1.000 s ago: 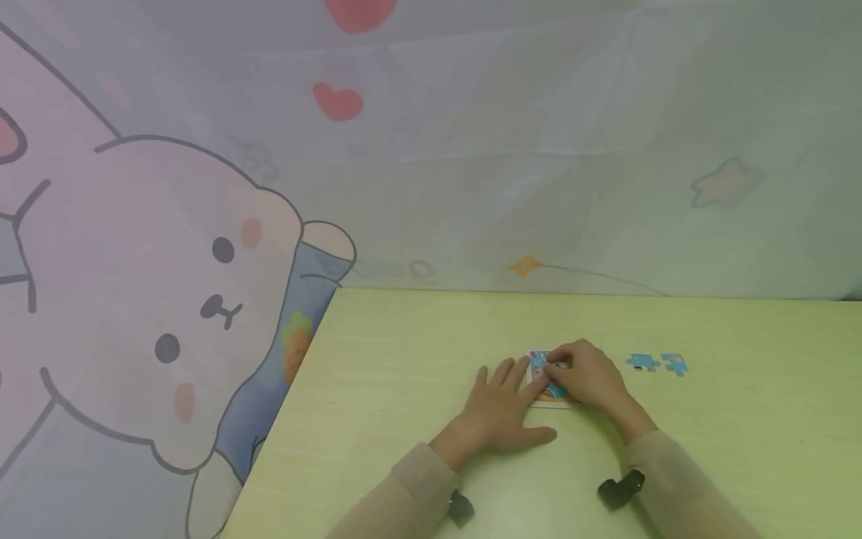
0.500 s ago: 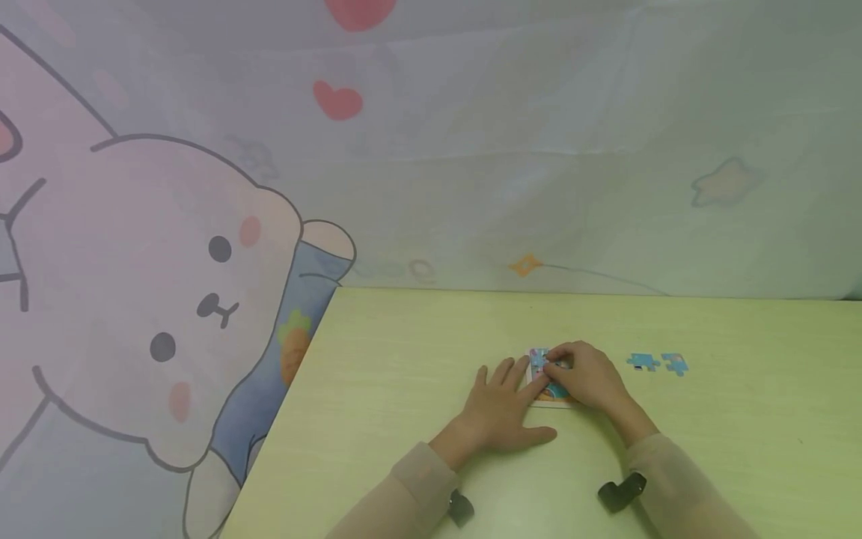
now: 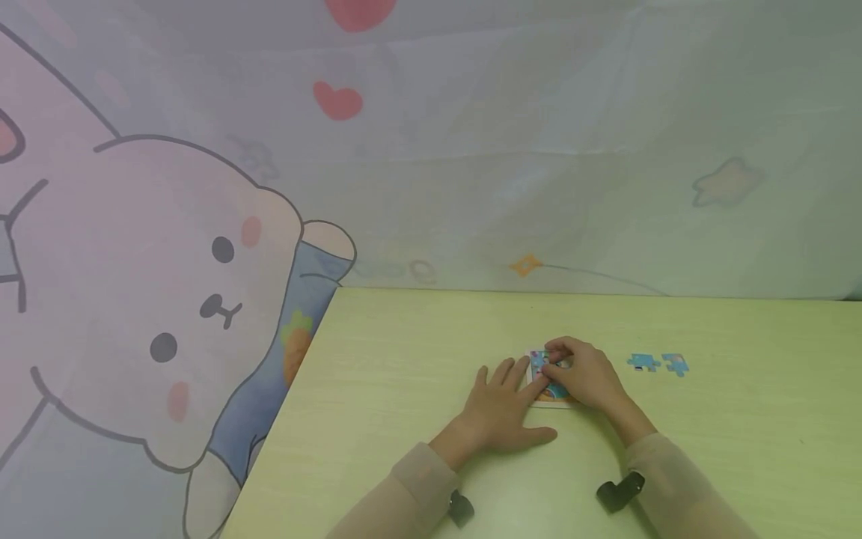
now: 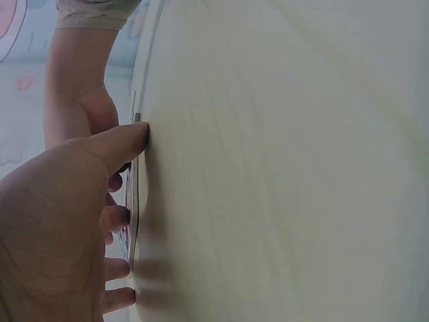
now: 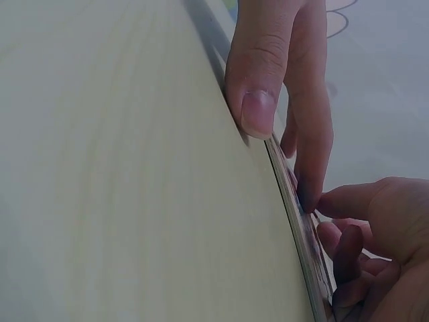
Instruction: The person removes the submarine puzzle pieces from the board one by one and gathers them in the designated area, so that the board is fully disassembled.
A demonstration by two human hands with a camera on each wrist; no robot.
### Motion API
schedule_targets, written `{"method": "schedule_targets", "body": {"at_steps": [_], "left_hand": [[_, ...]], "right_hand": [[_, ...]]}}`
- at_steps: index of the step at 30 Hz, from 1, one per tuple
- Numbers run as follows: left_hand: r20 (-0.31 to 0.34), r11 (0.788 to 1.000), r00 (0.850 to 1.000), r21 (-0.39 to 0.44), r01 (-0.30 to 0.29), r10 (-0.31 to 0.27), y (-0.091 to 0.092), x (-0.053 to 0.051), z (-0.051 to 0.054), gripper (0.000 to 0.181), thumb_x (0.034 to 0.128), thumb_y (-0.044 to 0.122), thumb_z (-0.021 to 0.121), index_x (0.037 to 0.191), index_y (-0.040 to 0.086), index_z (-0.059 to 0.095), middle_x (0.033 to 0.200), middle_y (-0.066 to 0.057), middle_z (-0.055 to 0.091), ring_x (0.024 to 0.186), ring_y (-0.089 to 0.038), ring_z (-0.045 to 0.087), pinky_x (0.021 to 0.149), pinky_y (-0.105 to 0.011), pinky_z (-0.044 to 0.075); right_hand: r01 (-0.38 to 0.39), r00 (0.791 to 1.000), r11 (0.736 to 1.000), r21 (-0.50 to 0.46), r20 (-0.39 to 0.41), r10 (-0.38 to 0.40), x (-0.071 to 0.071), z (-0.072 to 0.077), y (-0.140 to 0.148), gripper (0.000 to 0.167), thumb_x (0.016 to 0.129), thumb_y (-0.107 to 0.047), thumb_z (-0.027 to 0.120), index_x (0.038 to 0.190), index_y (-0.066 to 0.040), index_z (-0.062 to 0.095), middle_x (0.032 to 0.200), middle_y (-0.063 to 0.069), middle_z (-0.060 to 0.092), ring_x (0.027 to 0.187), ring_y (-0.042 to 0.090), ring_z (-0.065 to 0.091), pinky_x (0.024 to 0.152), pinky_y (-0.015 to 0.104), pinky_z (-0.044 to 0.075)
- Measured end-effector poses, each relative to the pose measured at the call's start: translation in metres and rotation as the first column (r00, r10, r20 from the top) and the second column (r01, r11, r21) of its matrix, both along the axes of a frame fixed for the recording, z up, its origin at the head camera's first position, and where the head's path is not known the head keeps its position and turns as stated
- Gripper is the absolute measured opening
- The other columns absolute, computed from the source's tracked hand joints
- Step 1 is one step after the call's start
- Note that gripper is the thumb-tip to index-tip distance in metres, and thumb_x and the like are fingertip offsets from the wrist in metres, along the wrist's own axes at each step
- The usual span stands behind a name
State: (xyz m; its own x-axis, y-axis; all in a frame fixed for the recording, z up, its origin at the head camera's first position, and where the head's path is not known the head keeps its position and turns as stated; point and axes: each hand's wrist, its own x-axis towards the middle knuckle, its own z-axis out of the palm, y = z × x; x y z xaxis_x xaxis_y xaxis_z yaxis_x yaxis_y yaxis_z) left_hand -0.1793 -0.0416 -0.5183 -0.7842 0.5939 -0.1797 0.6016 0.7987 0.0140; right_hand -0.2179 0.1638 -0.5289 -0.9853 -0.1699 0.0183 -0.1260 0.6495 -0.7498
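One small jigsaw board point(image 3: 554, 405), pale-rimmed, printed in blue and orange, flat on the yellow-green table point(image 3: 397, 359); its right part covered by a hand, so its long axis cannot be told. One left hand point(image 3: 497, 415), at the near left of the board: palm down, fingers spread, index fingertip on the picture, middle fingertip at the left edge, thumb out toward the right on the near side. One right hand point(image 3: 589, 376), over the right part of the board: fingers bent down, thumb and index tips close together at the middle of the picture, beside the left index fingertip; whether a piece is pinched there cannot be told, in the right wrist view either. Two loose jigsaw pieces, mostly blue, flat on the table to the right of the board: a left piece point(image 3: 641, 361) and a right piece point(image 3: 676, 363), near each other but apart, in a row running left to right, roughly level with the board. Governing relation: the right hand stands between board and loose pair and is the nearer hand to both pieces; the left hand lies beyond the board from them. Also present: two beige sleeves point(image 3: 423, 468), and a printed backdrop point(image 3: 471, 195) along the far side.
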Motion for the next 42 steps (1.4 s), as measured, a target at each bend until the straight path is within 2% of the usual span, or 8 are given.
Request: {"method": "schedule_targets", "body": {"at_steps": [8, 13, 21, 30, 42], "left_hand": [[0.006, 1.0, 1.0, -0.006, -0.01, 0.01, 0.0017, -0.0007, -0.0012, 0.089, 0.0938, 0.085, 0.031, 0.167, 0.037, 0.013, 0.174, -0.003, 0.008, 0.158, -0.028, 0.014, 0.12, -0.062, 0.023], [0.004, 1.0, 1.0, -0.003, -0.015, 0.015, 0.0016, -0.0018, -0.002, 0.089, 0.0935, 0.085, 0.032, 0.167, 0.038, 0.014, 0.174, -0.002, 0.008, 0.158, -0.028, 0.014, 0.12, -0.061, 0.023], [0.007, 1.0, 1.0, -0.003, -0.013, 0.013, 0.0019, -0.0024, -0.0023, 0.089, 0.0936, 0.085, 0.032, 0.167, 0.037, 0.015, 0.174, -0.002, 0.008, 0.158, -0.028, 0.014, 0.12, -0.062, 0.022], [-0.006, 1.0, 1.0, -0.007, -0.009, 0.009, 0.0029, -0.0031, -0.0024, 0.089, 0.0935, 0.085, 0.032, 0.167, 0.037, 0.017, 0.174, -0.002, 0.009, 0.158, -0.028, 0.015, 0.119, -0.061, 0.024], [-0.001, 1.0, 1.0, -0.004, -0.002, 0.002, 0.0044, -0.0029, -0.0007, 0.089, 0.094, 0.084, 0.032, 0.167, 0.036, 0.017, 0.174, -0.003, 0.01, 0.157, -0.029, 0.015, 0.119, -0.062, 0.024]], "right_hand": [[-0.001, 1.0, 1.0, 0.006, 0.026, 0.001, -0.0012, 0.0016, -0.0005, 0.042, 0.098, -0.025, 0.073, 0.132, -0.002, 0.067, 0.105, 0.002, 0.073, 0.101, 0.027, 0.065, 0.087, 0.051, 0.051], [-0.004, 1.0, 1.0, 0.01, 0.027, 0.003, -0.002, 0.0027, -0.0006, 0.04, 0.098, -0.024, 0.073, 0.13, -0.001, 0.069, 0.103, 0.001, 0.074, 0.1, 0.027, 0.066, 0.086, 0.051, 0.052], [-0.004, 1.0, 1.0, 0.018, 0.018, 0.004, -0.0021, 0.0039, 0.0004, 0.036, 0.098, -0.026, 0.072, 0.126, -0.003, 0.07, 0.102, 0.0, 0.073, 0.091, 0.021, 0.063, 0.079, 0.044, 0.051], [0.006, 1.0, 1.0, 0.026, 0.007, -0.006, -0.0022, 0.0025, 0.0001, 0.029, 0.097, -0.025, 0.072, 0.12, -0.007, 0.072, 0.105, 0.004, 0.073, 0.099, 0.027, 0.065, 0.086, 0.051, 0.05], [-0.023, 0.999, 1.0, -0.013, -0.043, 0.022, -0.0004, -0.0006, 0.0026, 0.021, 0.099, -0.02, 0.071, 0.119, -0.012, 0.073, 0.101, 0.0, 0.074, 0.095, 0.024, 0.071, 0.084, 0.053, 0.053]]}}
